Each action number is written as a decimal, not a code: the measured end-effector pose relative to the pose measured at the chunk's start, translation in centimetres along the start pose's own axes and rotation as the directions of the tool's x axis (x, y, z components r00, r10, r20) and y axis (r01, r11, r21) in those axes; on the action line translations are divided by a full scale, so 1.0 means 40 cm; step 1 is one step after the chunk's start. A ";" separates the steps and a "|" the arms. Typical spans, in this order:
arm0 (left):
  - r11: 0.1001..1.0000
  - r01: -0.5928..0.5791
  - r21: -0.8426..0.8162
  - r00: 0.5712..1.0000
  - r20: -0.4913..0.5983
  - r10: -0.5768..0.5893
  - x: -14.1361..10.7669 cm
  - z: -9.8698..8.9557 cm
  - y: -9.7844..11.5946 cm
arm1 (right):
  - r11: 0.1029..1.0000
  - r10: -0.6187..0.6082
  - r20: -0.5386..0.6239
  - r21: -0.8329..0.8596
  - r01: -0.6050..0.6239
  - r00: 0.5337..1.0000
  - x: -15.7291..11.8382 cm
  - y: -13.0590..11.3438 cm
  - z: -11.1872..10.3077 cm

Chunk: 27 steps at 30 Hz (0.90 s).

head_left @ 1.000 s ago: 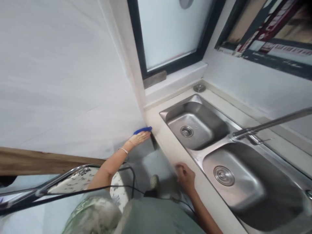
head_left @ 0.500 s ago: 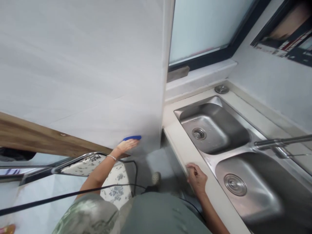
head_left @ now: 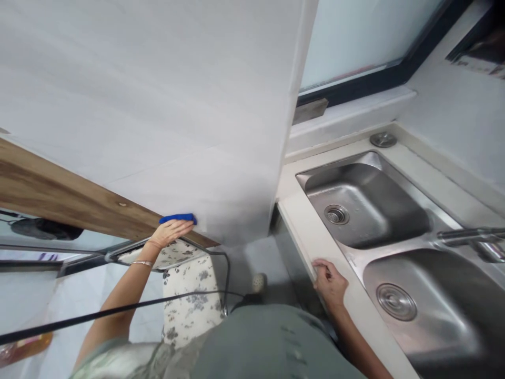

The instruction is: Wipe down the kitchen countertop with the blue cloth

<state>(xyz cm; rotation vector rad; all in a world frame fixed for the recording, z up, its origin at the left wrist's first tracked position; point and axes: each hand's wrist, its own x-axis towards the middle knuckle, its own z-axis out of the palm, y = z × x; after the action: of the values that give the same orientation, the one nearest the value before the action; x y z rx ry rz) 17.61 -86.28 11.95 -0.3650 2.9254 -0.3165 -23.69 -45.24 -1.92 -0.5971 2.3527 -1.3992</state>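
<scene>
My left hand presses a folded blue cloth against the white wall panel, at its lower edge by the wooden trim. The fingers lie along the cloth and partly cover it. A bracelet circles that wrist. On the right, my right hand rests at the front edge of the pale countertop, beside the steel double sink. Its fingers are curled in, and no object shows in them.
The double sink has two drains and a faucet. A floral-covered chair with a metal frame stands below my left arm. A black cord crosses in front of me. A bottle of amber liquid lies at lower left.
My left hand has slid left along the wall with the blue cloth, down to the wooden trim. The right hand stays at the counter edge. The view has shifted left.
</scene>
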 end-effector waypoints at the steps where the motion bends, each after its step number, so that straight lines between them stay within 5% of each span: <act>1: 1.000 0.007 0.001 1.000 -0.014 -0.007 0.004 -0.006 0.004 | 1.000 0.005 -0.002 -0.004 -0.005 1.000 0.000 0.001 0.000; 5: 1.000 0.014 0.001 0.999 -0.044 -0.014 0.081 -0.003 0.049 | 1.000 0.005 0.000 -0.026 -0.005 1.000 0.001 0.006 0.004; 16: 0.965 -0.264 -0.013 0.964 0.035 0.264 0.483 0.023 0.212 | 1.000 0.007 -0.049 -0.006 -0.008 0.999 0.005 -0.029 0.019; 23: 0.911 -0.410 0.044 0.909 -0.057 0.412 0.765 -0.076 0.319 | 0.996 0.051 -0.041 0.071 -0.048 0.998 0.005 -0.046 0.019; 27: 0.888 -0.446 0.113 0.883 -0.104 0.457 0.821 -0.168 0.329 | 0.996 0.036 -0.049 0.081 -0.032 0.998 0.007 -0.040 0.018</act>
<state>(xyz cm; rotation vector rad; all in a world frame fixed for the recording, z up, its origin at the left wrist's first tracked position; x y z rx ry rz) -17.98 -81.09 10.56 0.3665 2.9870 -0.4038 -23.27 -46.60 -0.86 -0.5028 2.3210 -1.5022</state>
